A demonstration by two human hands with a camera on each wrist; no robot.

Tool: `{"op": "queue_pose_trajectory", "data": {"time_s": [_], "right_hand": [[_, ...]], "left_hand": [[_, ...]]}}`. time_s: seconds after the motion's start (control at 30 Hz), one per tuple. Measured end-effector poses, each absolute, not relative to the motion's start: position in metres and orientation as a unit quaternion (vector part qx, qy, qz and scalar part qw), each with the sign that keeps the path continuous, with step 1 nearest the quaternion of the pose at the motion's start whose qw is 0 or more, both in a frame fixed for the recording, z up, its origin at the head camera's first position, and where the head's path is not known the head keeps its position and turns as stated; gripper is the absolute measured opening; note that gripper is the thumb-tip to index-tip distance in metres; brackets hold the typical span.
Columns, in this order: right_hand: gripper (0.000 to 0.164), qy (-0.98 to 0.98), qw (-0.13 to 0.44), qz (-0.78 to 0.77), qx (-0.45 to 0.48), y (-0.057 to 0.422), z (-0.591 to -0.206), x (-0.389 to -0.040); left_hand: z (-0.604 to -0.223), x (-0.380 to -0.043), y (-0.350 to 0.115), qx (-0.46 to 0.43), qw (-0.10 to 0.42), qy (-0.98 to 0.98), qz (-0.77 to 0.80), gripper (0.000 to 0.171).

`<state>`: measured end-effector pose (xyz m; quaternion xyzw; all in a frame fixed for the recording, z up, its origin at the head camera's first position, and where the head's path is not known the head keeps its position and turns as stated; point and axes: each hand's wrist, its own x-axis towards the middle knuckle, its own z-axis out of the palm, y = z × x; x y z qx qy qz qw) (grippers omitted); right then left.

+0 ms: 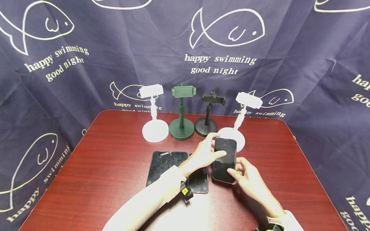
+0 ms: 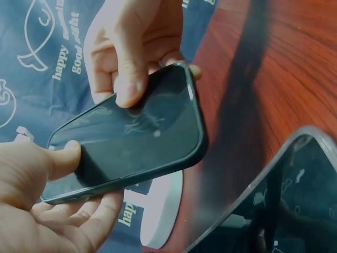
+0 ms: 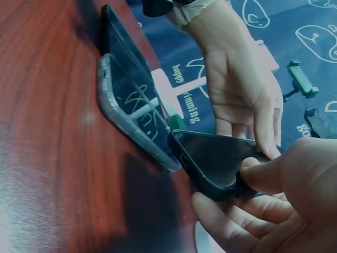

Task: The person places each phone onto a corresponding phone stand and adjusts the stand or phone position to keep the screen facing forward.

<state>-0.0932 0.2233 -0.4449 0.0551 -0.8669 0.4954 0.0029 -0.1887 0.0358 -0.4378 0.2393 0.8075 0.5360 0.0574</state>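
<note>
Both hands grip one smartphone (image 1: 224, 163) in a dark case, its black screen facing up, above the right part of the table. My left hand (image 1: 204, 153) holds the far left side, thumb over the screen and fingers beneath. On the lower right edge, my right hand (image 1: 249, 178) pinches it with the thumb on the glass and fingers under the case. In the left wrist view the phone (image 2: 131, 137) is tilted, with both thumbs on its screen. Just behind it stands a white phone stand (image 1: 249, 100), its round base partly covered by the phone.
Left of the held phone, several phones (image 1: 158, 163) lie side by side, partly hidden by the left arm. Along the back of the table (image 1: 115, 144) stand another white stand (image 1: 155, 130), a green stand (image 1: 181, 128) and a black stand (image 1: 206, 126). A fish-print curtain (image 1: 162, 41) hangs behind.
</note>
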Motion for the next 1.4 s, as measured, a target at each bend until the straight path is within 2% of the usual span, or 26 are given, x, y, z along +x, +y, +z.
{"op": "queue_pose_trajectory", "data": {"time_s": [0.43, 0.83, 1.03, 1.4], "right_hand": [[0.032, -0.852, 0.056, 0.515, 0.080, 0.220, -0.427, -0.112], [0.030, -0.848, 0.083, 0.514, 0.093, 0.200, -0.402, -0.129], [0.032, -0.838, 0.102, 0.523, 0.116, 0.200, -0.411, -0.137], [0.033, -0.820, 0.093, 0.548, 0.134, 0.198, -0.402, -0.134]], "left_hand": [[-0.421, -0.184, 0.031, 0.248, 0.058, 0.758, 0.600, 0.044], [-0.411, -0.181, 0.017, 0.243, 0.039, 0.780, 0.575, 0.057], [-0.407, -0.180, 0.014, 0.240, 0.035, 0.778, 0.579, 0.054], [-0.397, -0.176, 0.007, 0.242, 0.015, 0.760, 0.603, 0.051]]}}
